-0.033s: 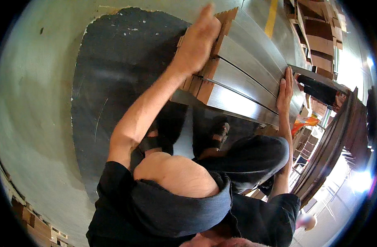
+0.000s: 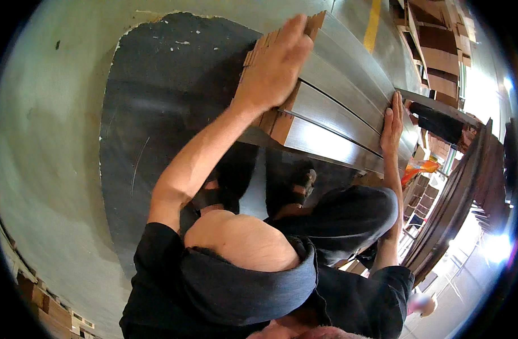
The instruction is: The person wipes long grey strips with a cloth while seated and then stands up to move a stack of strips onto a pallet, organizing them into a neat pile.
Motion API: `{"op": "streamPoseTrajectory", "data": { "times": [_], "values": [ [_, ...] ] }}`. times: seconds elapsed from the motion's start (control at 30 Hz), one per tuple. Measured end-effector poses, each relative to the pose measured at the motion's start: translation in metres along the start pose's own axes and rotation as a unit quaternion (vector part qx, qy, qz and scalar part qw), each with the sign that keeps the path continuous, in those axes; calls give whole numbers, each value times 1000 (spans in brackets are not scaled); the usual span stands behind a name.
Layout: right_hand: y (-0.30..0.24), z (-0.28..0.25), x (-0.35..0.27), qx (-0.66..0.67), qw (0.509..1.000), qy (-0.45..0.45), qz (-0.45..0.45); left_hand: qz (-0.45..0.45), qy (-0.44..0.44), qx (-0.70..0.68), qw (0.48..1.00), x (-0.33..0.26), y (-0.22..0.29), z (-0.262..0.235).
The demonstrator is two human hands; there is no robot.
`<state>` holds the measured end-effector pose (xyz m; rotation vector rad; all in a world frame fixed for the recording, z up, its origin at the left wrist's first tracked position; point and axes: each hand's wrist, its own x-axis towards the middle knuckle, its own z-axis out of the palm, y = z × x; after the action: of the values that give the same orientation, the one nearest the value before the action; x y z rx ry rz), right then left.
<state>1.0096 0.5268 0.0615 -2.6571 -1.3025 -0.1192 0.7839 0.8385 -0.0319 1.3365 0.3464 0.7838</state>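
A stack of long boards (image 2: 349, 73) with shiny grey faces and brown end edges stands in front of me, running from the middle toward the right. Against the brown ends at its left lies my left hand (image 2: 277, 69), open, with its fingers stretched out and somewhat blurred. My right hand (image 2: 390, 127) rests flat on the grey boards near their right end, fingers straight and close together. Neither hand is wrapped round anything. The left hand hides part of the board ends, and narrow dark gaps run between the boards.
Under the stack and my feet lies a dark mat (image 2: 157, 113) with a ragged edge on the greenish floor (image 2: 61, 141). Brown cardboard (image 2: 437, 42) stands at the far right. An orange bag-like thing (image 2: 421, 167) is beyond my right hand, and another person's dark sleeve (image 2: 440, 121) shows there.
My left hand has shifted slightly right and down along the board ends, closer against them. My right hand stays in place.
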Motion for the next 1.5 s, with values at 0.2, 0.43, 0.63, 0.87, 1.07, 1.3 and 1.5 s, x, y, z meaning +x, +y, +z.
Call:
{"op": "streamPoseTrajectory", "data": {
  "times": [0.2,0.43,0.63,0.87,1.07,1.3,1.5],
  "values": [
    [-4,-2,0,9,1000,-1,-2,-16,-16,-25,999,1,-8,8],
    [-2,-1,-1,12,1000,3,6,-32,-30,-59,997,3,0,11],
    [7,-8,-4,17,1000,-1,9,-63,-21,-4,998,3,-8,1],
    [-13,-58,-77,82,981,114,136,-43,-36,413,909,-34,-55,-137],
    [-52,-46,-264,192,778,173,573,20,-312,426,849,-85,-74,-153],
    [-61,27,-342,380,608,239,654,7,-477,399,783,-52,-113,-185],
    [27,-7,-189,488,533,444,531,128,-486,448,739,0,-129,-204]
  ]
}}
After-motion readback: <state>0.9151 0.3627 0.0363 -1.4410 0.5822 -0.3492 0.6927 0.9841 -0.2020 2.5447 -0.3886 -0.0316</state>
